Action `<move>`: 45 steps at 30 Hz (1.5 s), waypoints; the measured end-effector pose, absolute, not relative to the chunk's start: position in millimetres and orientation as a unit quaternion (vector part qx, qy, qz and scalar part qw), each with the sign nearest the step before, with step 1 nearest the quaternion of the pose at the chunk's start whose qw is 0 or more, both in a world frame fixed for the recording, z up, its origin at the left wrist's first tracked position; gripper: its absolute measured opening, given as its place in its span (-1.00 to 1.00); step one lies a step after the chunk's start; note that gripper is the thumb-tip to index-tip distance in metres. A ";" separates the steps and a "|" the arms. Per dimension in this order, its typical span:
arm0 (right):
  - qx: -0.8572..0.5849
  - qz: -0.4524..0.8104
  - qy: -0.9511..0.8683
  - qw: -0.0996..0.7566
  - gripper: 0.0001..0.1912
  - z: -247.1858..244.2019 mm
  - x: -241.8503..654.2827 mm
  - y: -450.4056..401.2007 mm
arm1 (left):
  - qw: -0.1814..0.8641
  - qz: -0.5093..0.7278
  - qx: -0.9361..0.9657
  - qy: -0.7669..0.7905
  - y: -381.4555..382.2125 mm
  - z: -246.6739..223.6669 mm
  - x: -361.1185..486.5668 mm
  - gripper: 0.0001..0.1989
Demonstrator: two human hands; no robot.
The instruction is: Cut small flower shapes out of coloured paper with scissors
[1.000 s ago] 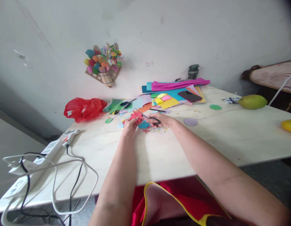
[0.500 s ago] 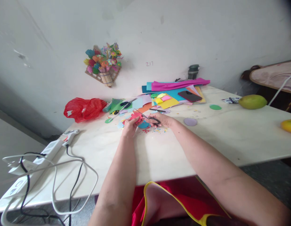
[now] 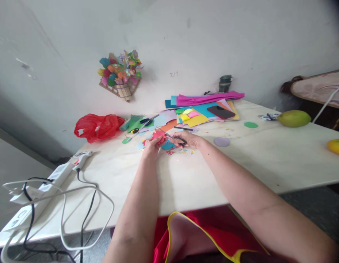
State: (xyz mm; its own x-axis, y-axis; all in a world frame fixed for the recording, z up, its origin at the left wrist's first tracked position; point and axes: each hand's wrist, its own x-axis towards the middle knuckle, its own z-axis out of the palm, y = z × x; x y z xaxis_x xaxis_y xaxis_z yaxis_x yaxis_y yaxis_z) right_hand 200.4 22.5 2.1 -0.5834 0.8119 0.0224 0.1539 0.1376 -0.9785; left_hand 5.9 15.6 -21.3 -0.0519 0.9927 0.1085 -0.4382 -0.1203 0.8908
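Cutting seems in hand: over the desk (image 3: pixel 191 179), the left hand (image 3: pixel 151 146) pinches red paper (image 3: pixel 159 134), and the right hand (image 3: pixel 188 139) holds scissors (image 3: pixel 181 140) just right of it. Another snip would call for steady paper

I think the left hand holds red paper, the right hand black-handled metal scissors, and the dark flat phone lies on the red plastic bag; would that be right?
Not quite: in the head view, the dark flat phone lies on coloured paper sheets, not the red plastic bag. The rest stands: the left hand does hold red paper, the right hand black-handled metal scissors.
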 end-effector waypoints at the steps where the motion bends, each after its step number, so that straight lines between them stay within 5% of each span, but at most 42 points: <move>1: -0.349 0.558 -0.693 0.296 -0.67 2.2 200.4 22.5 | 0.563 0.634 0.397 0.352 15.5 -21.2 5.8 -0.74; 45: -0.343 0.573 -0.683 0.295 -0.67 0.3 202.9 25.2 | 0.553 0.647 0.393 0.347 19.3 -23.4 2.3 -0.75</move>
